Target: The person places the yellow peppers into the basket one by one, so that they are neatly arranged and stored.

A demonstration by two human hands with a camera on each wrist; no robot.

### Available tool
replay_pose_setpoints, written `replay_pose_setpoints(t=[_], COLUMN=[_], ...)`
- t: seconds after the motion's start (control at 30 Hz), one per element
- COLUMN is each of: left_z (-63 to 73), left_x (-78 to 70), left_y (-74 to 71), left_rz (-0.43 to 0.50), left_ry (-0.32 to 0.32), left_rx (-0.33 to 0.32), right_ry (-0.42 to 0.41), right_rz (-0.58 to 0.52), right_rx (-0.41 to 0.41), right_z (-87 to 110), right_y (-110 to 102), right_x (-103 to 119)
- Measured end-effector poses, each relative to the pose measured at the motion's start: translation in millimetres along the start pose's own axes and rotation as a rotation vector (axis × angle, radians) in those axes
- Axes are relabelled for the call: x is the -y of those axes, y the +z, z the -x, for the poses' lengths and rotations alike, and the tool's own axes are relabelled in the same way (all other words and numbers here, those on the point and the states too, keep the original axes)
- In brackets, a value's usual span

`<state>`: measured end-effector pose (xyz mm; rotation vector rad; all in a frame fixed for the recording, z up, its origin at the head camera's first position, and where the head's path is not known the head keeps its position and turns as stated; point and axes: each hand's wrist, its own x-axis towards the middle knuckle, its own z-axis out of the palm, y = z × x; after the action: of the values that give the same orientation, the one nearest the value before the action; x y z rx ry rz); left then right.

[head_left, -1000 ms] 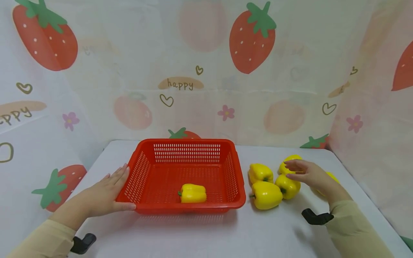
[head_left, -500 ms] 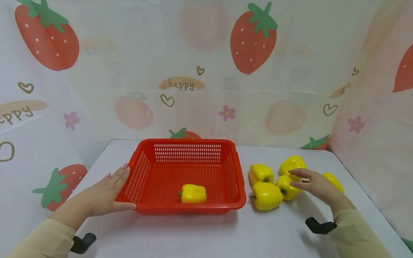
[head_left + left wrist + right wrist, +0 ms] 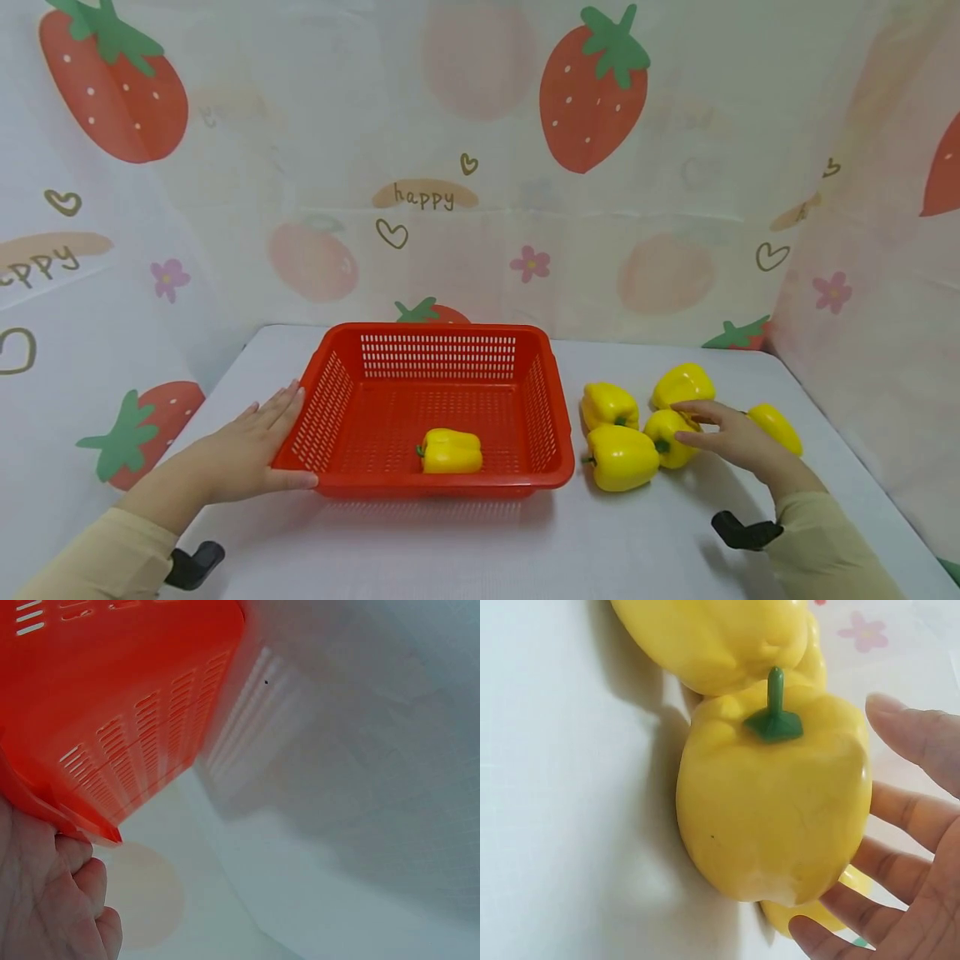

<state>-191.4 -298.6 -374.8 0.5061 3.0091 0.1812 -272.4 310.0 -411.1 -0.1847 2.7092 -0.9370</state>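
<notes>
My left hand [image 3: 236, 454] lies along the left end of a red plastic basket [image 3: 442, 481], its fingers straight against the rim. The left wrist view has this hand [image 3: 49, 900] beneath the rim's edge. One yellow bell pepper [image 3: 452, 452] lies inside the basket. To the right, my right hand [image 3: 738, 437] reaches to another yellow bell pepper [image 3: 667, 437] in a loose group. In the right wrist view its spread fingers [image 3: 915, 814] lie alongside that pepper [image 3: 776, 802], with the thumb apart from it. Whether the fingertips touch it is unclear.
Around the right hand are more yellow bell peppers: one in front [image 3: 621, 458], one on the left [image 3: 609, 406], one behind [image 3: 684, 385] and one on the right [image 3: 776, 427]. All rest on a white table [image 3: 450, 550]. A strawberry-printed curtain [image 3: 480, 150] encloses the table's back and sides.
My right hand has come down and slightly toward me, from above the back peppers to beside the middle one. The left hand and basket have stayed in place.
</notes>
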Motion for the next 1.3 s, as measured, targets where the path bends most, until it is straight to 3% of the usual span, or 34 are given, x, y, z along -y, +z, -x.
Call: replay_pose_setpoints(t=[0.27,0.67,0.83,1.3], left_z=[-0.7,-0.1,-0.5,-0.4], left_x=[0.0,0.2,0.5,-0.4], left_y=[0.5,0.0,0.5,-0.1], left_rz=[-0.003,0.0,-0.004,0.001], left_ry=[0.001,0.001,0.002,0.005], left_rx=[-0.002,-0.001,-0.001,0.002], right_ry=[-0.063,-0.074,-0.096,-0.049], right_rz=[0.046,0.079,0.038,-0.055], right_rx=[-0.007,-0.017,-0.01,0.016], right_z=[5.2,14.1,19.3,25.0], right_y=[-0.9,-1.4,-0.4,13.5], right_x=[-4.3,-10.5,-12.2,-28.0])
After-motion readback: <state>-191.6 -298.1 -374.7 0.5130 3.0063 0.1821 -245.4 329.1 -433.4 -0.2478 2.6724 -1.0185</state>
